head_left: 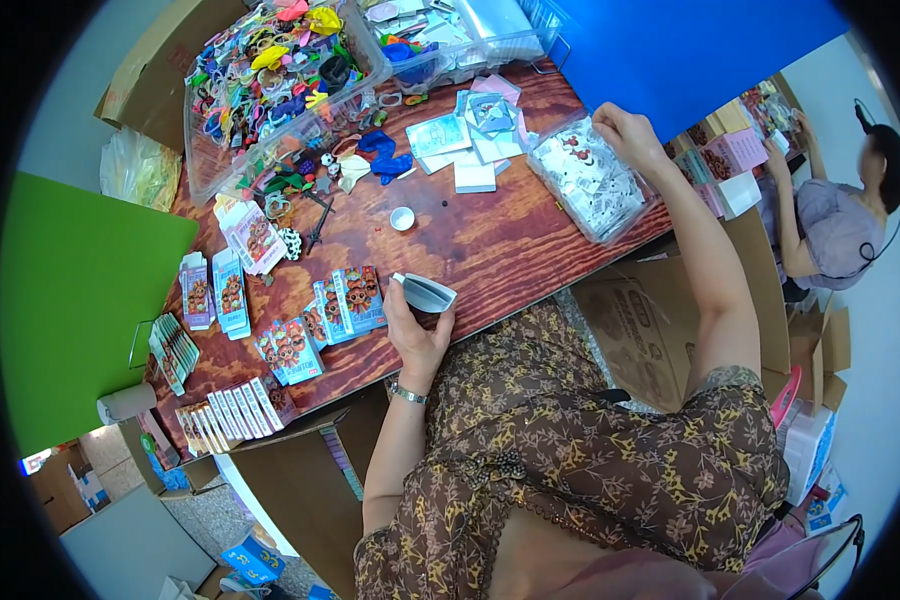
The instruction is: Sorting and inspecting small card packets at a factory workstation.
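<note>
My left hand (418, 338) grips a small open carton (430, 294) at the table's front edge, its open end facing up. My right hand (622, 132) is raised at the far right side of the table with its fingers curled together. Whatever they may pinch is hidden. Just below and left of that hand lies a clear plastic bag (592, 190) of small white packets with some red and black print. Left of my left hand are blue printed cartons (355, 300), some overlapping. A small white round cup (402, 218) stands beyond the carton I hold.
A clear bin (270, 90) heaped with colourful trinkets stands at the back left, beside another bin (440, 40). Cards (475, 140) lie in a loose pile. Cartons stand in a row (235, 415) at the left. A co-worker (840, 220) sits at the right, beyond a blue panel (690, 50).
</note>
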Tool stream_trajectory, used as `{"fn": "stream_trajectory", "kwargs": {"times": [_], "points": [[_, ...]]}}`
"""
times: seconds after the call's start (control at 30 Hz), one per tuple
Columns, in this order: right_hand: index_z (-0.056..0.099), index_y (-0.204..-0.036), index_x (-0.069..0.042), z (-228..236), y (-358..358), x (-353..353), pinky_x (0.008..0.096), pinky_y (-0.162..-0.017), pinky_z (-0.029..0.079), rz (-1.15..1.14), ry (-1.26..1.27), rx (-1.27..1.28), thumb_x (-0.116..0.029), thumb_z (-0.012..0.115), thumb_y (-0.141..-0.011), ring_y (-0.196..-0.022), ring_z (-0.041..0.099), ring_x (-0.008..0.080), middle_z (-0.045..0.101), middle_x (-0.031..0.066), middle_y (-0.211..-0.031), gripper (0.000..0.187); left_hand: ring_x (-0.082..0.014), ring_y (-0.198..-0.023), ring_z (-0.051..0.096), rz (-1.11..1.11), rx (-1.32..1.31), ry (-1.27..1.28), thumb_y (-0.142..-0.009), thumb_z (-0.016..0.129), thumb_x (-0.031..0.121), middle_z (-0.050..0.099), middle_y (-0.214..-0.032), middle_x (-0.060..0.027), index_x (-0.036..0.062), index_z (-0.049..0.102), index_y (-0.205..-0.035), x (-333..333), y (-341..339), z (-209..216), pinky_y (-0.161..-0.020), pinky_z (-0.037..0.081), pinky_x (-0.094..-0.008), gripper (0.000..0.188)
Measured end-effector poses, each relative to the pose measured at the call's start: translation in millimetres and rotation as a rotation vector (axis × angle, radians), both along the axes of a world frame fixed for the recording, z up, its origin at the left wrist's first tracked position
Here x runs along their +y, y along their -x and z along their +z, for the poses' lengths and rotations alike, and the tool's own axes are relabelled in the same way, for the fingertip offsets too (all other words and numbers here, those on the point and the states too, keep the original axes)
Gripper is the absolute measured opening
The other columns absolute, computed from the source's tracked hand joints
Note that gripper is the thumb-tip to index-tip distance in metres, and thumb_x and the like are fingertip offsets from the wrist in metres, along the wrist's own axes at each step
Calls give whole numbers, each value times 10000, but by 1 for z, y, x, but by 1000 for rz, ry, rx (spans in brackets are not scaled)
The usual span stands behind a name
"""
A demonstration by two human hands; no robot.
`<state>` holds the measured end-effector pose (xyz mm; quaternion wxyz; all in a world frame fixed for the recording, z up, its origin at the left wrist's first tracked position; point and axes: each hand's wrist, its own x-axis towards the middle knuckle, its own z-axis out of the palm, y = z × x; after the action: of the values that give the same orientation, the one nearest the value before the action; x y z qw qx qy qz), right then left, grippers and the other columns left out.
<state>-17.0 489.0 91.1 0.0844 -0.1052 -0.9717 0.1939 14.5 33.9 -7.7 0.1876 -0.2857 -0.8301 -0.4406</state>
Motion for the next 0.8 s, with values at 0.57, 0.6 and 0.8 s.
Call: {"fn": "stream_trajectory", "kwargs": {"times": [0.57,0.6,0.8], "points": [[718,-1114,-154,-43,19,-9,428,-809,528,-38,-149,-236,-307,736,-871,-925,671,311,691,131,-949,288,-442,-1223,543,36,-2,-4,-753,870,141,525,-1361,-269,-43,308,-1501,1,-1,-1,-1008,469,-488,954],[722,-1084,-155,-41,19,-10,428,-810,523,-38,-165,-205,-311,737,-871,-937,660,310,671,129,-971,264,-441,-1223,543,42,9,3,-751,871,142,526,-1359,-269,-44,309,-1500,0,-1,-1,-1009,468,-487,954],[707,-1007,-147,-25,25,-19,442,-885,526,-33,-198,-357,-312,694,-903,-1058,646,292,658,89,-1071,195,-441,-1223,545,35,-10,-16,-747,873,141,527,-1359,-269,-48,317,-1496,0,-1,-5,-1013,468,-485,952]]}}
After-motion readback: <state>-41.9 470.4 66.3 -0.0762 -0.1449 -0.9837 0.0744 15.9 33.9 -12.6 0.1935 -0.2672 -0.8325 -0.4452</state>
